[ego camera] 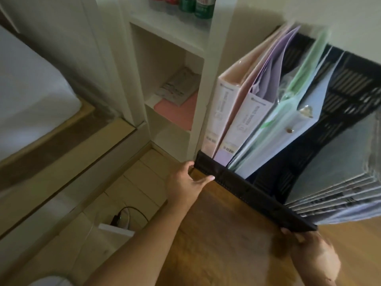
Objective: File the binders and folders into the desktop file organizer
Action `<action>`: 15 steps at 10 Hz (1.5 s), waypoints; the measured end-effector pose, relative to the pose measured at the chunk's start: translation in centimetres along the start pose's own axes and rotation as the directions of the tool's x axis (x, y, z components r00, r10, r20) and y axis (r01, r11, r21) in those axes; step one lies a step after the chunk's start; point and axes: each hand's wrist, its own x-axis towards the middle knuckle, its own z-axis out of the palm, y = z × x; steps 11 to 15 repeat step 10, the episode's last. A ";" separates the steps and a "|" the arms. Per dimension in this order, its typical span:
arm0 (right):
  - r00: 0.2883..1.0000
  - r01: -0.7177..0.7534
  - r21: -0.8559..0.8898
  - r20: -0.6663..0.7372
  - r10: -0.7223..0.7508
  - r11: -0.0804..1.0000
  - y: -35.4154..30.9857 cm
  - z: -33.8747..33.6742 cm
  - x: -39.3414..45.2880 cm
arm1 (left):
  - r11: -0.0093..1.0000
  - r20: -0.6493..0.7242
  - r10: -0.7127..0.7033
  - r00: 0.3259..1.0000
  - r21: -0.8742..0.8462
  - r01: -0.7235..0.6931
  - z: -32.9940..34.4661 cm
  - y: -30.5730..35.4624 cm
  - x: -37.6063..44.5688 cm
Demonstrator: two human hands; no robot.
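Observation:
A black mesh file organizer (243, 188) stands on the wooden desk (226, 244). In its left slots stand a pink binder (224, 96) and a lilac binder (247, 120), then a green folder (268, 129) and a pale blue snap folder (292, 129). Several grey-blue folders (338, 182) lean in the right slots. My left hand (185, 182) grips the organizer's front left corner. My right hand (309, 250) holds its front right corner from below.
A white shelf unit (169, 58) stands left of the organizer, with a pink sheet (177, 112) and a packet in one cubby and bottles (198, 5) above. The desk's left edge drops to the floor, where a cable (132, 211) lies. A bed (31, 96) is far left.

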 end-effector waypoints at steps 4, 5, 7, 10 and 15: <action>0.997 -0.003 0.165 -0.078 0.017 0.986 -0.6 1.1 -1.7 | 0.986 0.065 -0.036 0.997 -0.159 0.046 1.6 -0.7 -0.1; 0.994 0.046 0.176 -0.106 -0.028 0.983 -0.4 1.0 -1.9 | 0.987 0.012 -0.038 0.999 -0.156 0.040 1.8 -0.4 -0.1; 0.998 0.028 0.042 -0.059 -0.025 0.999 0.0 0.0 -1.5 | 0.986 -0.081 0.025 0.996 -0.161 -0.038 2.0 -0.6 0.4; 0.983 0.180 0.076 0.021 -0.182 0.981 1.6 0.4 -1.8 | 0.975 0.035 0.075 0.997 0.208 -0.080 1.6 -0.8 -2.1; 0.983 0.180 0.076 0.021 -0.182 0.981 1.6 0.4 -1.8 | 0.975 0.035 0.075 0.997 0.208 -0.080 1.6 -0.8 -2.1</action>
